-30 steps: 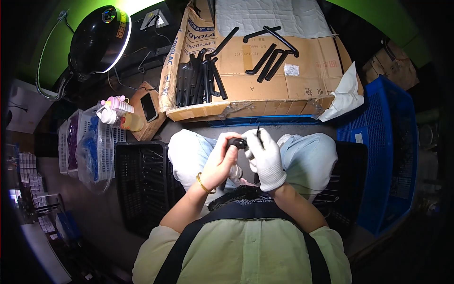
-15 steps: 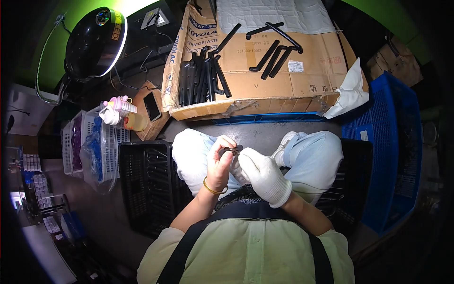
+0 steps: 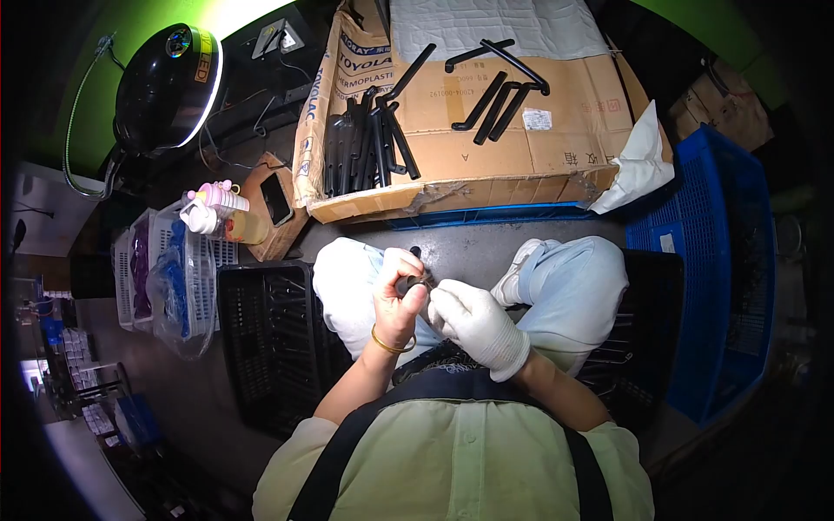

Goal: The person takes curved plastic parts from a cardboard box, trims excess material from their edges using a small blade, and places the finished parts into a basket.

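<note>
My left hand [image 3: 400, 291], bare with a gold bangle at the wrist, is closed around a black bent tube [image 3: 407, 284], much of it hidden by my fingers. The tube looks like the loose ones on the cardboard. My right hand [image 3: 473, 319] wears a white knitted glove. Its fingers are pinched together right beside the tube's near end, and whatever they grip is too small to make out. Both hands are held above my lap, between my knees. Ahead of them, several black bent tubes [image 3: 499, 113] lie on a flattened cardboard box [image 3: 434, 161], with a heap of more tubes [image 3: 369, 143] at its left.
Black crates [image 3: 261, 347] stand at both sides of my legs. A blue crate [image 3: 695, 260] is on the right. On the left are a round lamp [image 3: 161, 87], a phone [image 3: 277, 198], a drink bottle [image 3: 248, 227] and a white basket [image 3: 204, 286] with bagged items.
My left hand has turned the black tube, so its far end now shows beyond my fingers. My right hand has shifted slightly down and left. The camera view has moved a little.
</note>
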Motion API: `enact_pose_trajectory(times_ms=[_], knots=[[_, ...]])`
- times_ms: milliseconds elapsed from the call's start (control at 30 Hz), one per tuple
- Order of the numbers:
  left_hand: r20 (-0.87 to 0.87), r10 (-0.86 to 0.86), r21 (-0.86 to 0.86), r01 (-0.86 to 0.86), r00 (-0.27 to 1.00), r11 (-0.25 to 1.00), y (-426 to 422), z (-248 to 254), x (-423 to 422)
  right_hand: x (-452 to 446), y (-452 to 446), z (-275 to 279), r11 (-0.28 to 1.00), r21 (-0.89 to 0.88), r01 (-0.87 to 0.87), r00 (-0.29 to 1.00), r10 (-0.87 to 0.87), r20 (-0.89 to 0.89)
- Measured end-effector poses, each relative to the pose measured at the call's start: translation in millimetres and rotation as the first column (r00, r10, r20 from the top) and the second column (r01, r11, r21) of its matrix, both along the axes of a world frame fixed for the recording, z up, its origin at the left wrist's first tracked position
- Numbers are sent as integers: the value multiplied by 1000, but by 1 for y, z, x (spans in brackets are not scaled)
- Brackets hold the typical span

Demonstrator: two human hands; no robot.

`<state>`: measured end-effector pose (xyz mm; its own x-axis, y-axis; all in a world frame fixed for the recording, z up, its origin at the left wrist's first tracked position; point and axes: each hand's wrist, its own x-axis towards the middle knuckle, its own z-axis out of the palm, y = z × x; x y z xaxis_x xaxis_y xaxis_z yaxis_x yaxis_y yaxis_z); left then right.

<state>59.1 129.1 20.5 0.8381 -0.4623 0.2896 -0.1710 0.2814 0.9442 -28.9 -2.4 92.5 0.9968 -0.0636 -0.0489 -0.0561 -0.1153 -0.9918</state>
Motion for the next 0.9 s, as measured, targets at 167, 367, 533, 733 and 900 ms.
enact_pose_trajectory(times_ms=[167, 367, 533, 733, 900], knots=[[13, 74, -65, -73, 997, 995, -1, 2, -11, 0, -3, -82, 991, -45, 127, 930, -103, 352], [-201, 46, -383, -121, 979, 916, 3, 11, 3, -9, -20, -65, 935, 266, 232, 952, -163, -257], [-332, -63, -416, -86, 941, 905, -4, 9, -7, 19, 2, 1, 903, 343, 259, 964, -219, -151], [-476, -99, -366, -94, 874, 926, -4, 20, -15, 37, 19, 16, 957, 200, 209, 978, -208, -25], [-368, -248, -563, -3, 896, 827, -6, 17, 3, 26, 3, -12, 943, 83, 321, 947, -319, -41]])
